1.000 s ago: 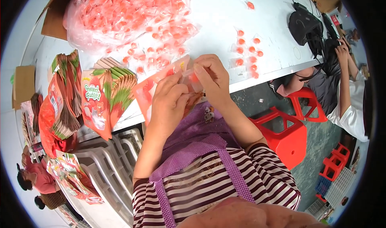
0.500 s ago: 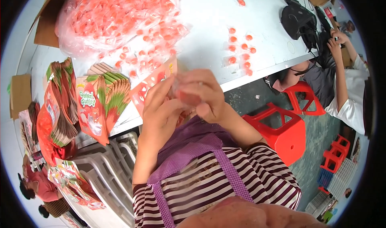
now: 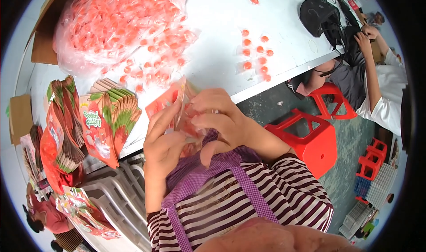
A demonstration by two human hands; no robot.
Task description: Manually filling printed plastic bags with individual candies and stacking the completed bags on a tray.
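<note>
Over there, the left hand grips a pink-and-red printed pouch at the near edge of the white worktop, before the purple checked apron. The right hand curls at its mouth beside clear-wrapped red sweets; whether it grips any, I can't tell. A big see-through plastic bag bulges with more beyond.
</note>
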